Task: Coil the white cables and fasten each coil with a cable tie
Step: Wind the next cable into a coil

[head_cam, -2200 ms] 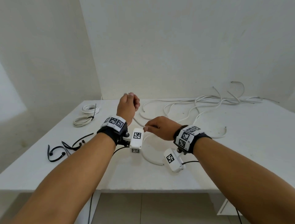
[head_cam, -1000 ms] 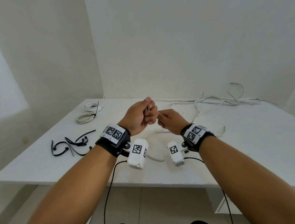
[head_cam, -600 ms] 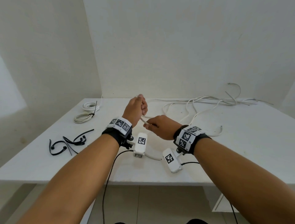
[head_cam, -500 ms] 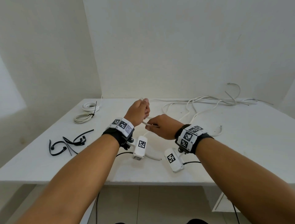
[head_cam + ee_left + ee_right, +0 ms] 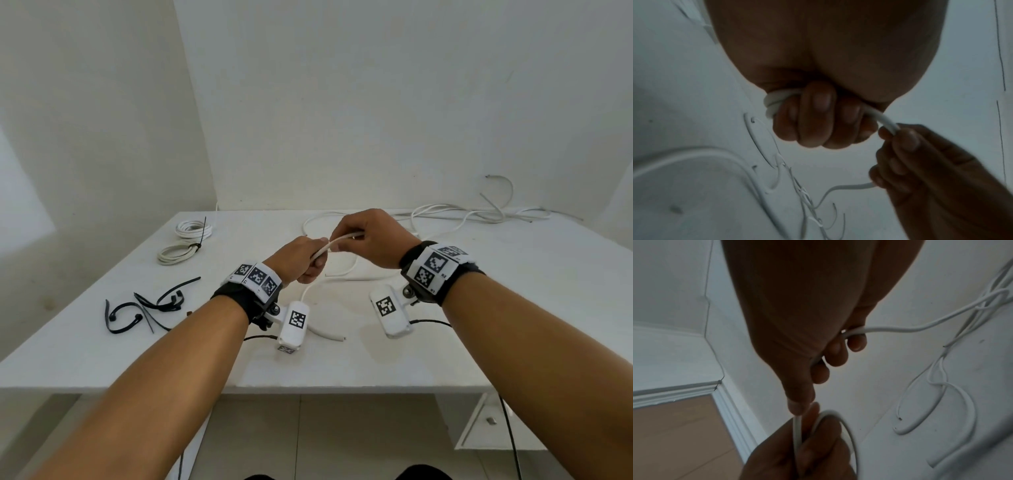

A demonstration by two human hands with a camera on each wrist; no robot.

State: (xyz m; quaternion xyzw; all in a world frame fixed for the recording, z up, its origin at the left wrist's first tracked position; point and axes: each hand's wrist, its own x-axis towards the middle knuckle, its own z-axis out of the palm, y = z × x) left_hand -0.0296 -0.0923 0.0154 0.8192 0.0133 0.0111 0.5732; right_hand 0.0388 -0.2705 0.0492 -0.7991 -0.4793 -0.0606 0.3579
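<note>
Above the middle of the white table (image 5: 513, 325), both hands hold one white cable (image 5: 337, 241). My left hand (image 5: 303, 258) is a fist round several turns of it; the loops (image 5: 772, 104) show beside the curled fingers (image 5: 816, 116). My right hand (image 5: 368, 240), just right of and above the left, pinches the same cable (image 5: 797, 426) between thumb and finger, and the cable runs on through its other fingers (image 5: 857, 339). The cable's free end (image 5: 329, 334) trails on the table below my left hand. More loose white cables (image 5: 479, 216) lie tangled at the back right.
Two tied white coils (image 5: 186, 241) lie at the back left. Black cable ties (image 5: 150, 306) are scattered near the left front. Walls close the table at the back and left. Floor shows past the front edge (image 5: 308, 389).
My right hand has risen and gone right and back, drawing the cable up over my left fist. My left hand has dropped lower and nearer, still gripping the turns.
</note>
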